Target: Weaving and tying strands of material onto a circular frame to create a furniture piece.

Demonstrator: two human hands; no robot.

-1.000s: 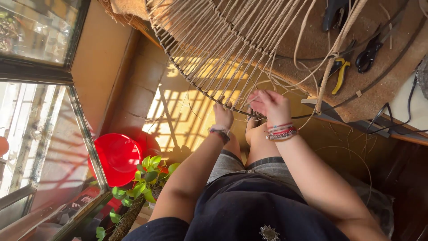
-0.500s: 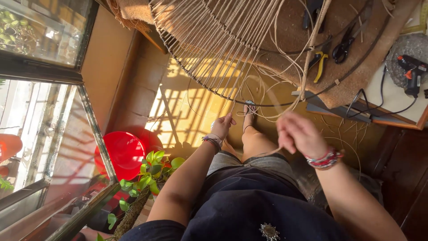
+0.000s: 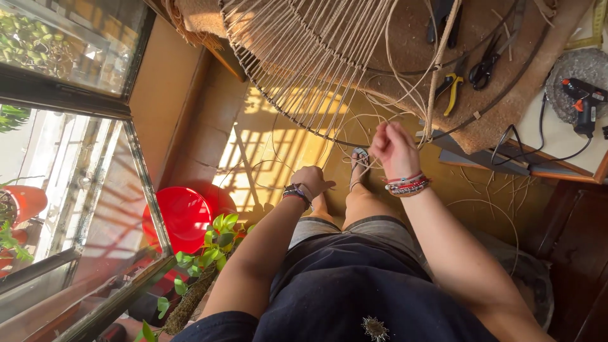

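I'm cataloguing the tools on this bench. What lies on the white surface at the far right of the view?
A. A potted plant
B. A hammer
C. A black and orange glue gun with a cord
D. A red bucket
C: the black and orange glue gun rests on the white surface, its black cord trailing off toward the bench edge.

My right hand (image 3: 394, 147) is closing around pale cord (image 3: 432, 95), but my fingers are hiding the grip. My left hand (image 3: 311, 182) is curling away, hiding whatever it pinches. The woven frame (image 3: 304, 57) is running off the top edge. The red bucket (image 3: 183, 218) is sitting half behind leaves (image 3: 218, 237).
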